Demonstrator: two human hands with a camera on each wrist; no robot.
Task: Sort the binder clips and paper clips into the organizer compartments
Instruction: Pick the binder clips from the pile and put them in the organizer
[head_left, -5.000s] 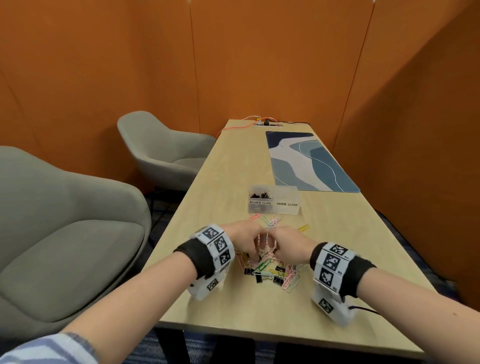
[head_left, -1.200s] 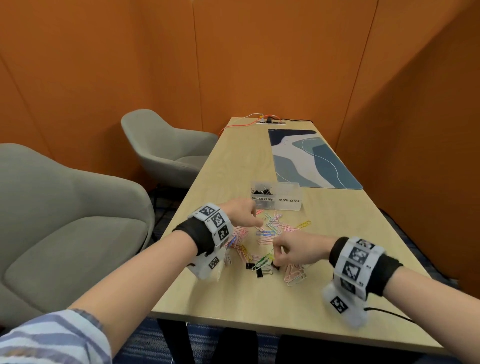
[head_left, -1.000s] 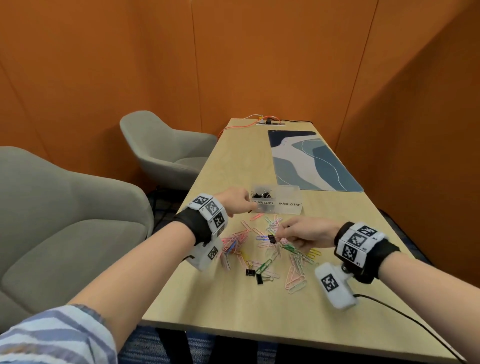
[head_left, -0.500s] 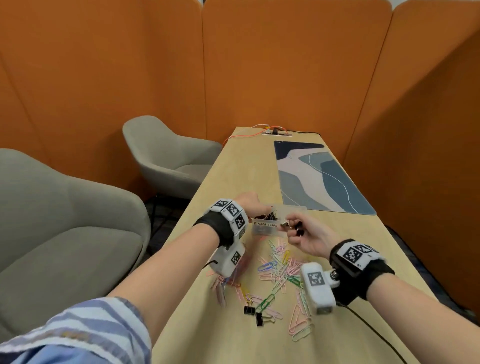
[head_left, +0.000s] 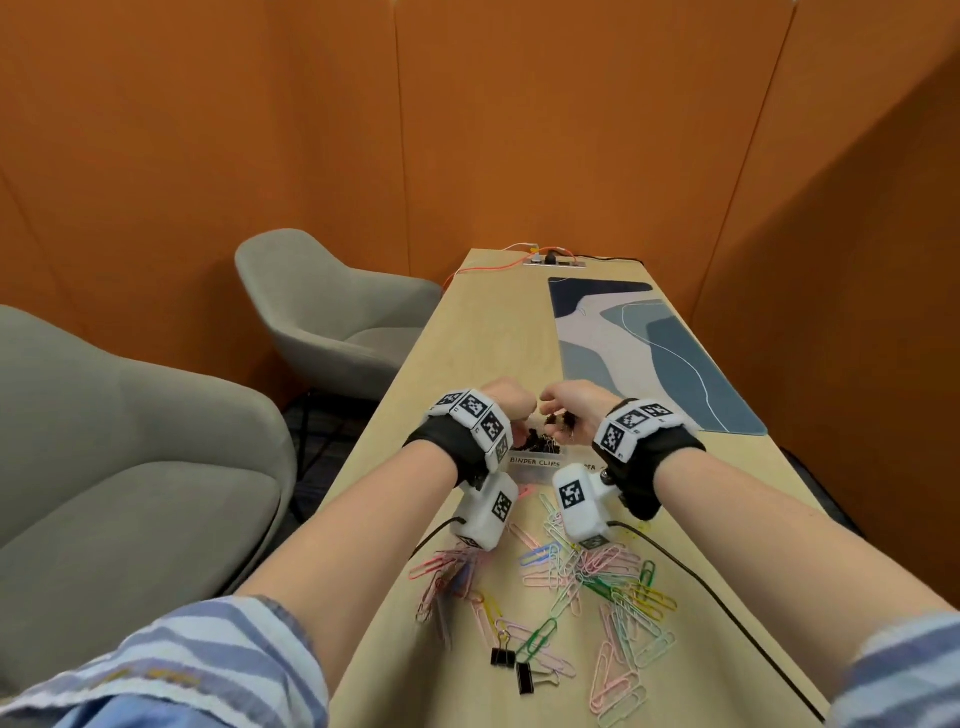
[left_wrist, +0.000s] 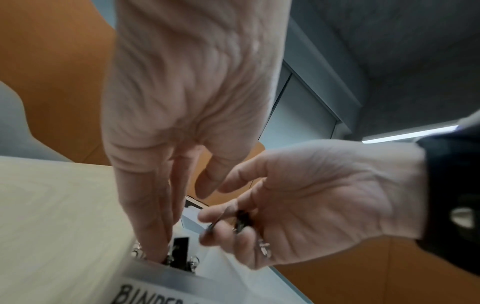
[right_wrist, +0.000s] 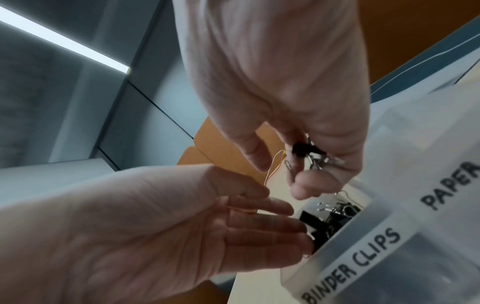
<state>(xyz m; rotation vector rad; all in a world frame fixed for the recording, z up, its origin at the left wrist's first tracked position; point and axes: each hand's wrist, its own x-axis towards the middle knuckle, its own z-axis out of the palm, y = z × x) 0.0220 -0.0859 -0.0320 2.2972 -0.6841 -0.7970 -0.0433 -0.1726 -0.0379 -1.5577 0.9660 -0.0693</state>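
Observation:
The translucent organizer (head_left: 535, 461) stands mid-table, its left compartment labelled BINDER CLIPS (right_wrist: 363, 246) and its right one PAPER. Both hands hover over the left compartment. My left hand (left_wrist: 182, 222) points straight fingers (right_wrist: 272, 216) down among the black binder clips (right_wrist: 332, 216) lying in the compartment and holds nothing. My right hand (right_wrist: 285, 170) curls its fingers round a few black binder clips (right_wrist: 303, 149) just above the compartment's rim. Several coloured paper clips (head_left: 597, 587) lie scattered nearer me, with two black binder clips (head_left: 511, 667) among them.
A blue patterned desk mat (head_left: 639, 353) lies beyond the organizer on the right. Two grey armchairs (head_left: 332, 306) stand left of the table. A black cable (head_left: 691, 571) runs from my right wrist across the table. Orange partition walls close in on all sides.
Both hands have left the clip pile and moved forward to the organizer. The right hand has carried binder clips there. The left hand's fingers have straightened over the binder clip compartment.

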